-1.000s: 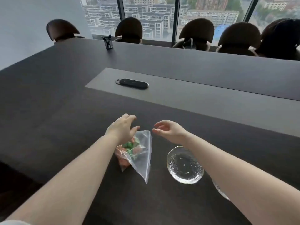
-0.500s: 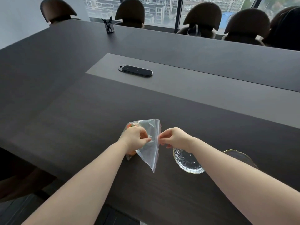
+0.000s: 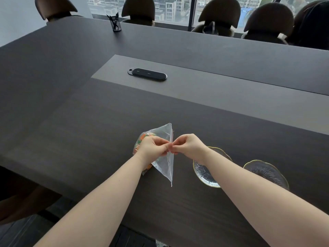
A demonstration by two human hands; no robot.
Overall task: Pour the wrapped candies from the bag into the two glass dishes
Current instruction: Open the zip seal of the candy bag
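Note:
A clear plastic bag [image 3: 164, 163] with orange and green wrapped candies [image 3: 142, 138] lies on the dark table near its front edge. My left hand [image 3: 153, 147] and my right hand [image 3: 188, 146] both pinch the bag's edge, fingertips almost touching. To the right stand two gold-rimmed glass dishes: the near one [image 3: 204, 173] is partly hidden by my right forearm, the other [image 3: 267, 172] sits further right. I see no candy in either dish.
A flat black oblong device [image 3: 147, 74] lies on the grey centre panel of the table [image 3: 231, 97]. A black mesh pen holder [image 3: 116, 25] stands at the far side. Several brown chairs [image 3: 219, 15] line the far edge before the windows.
Both hands came together from open above the bag and now pinch its edge. The bag's upper corner stands higher. The view tilted down, revealing the second dish.

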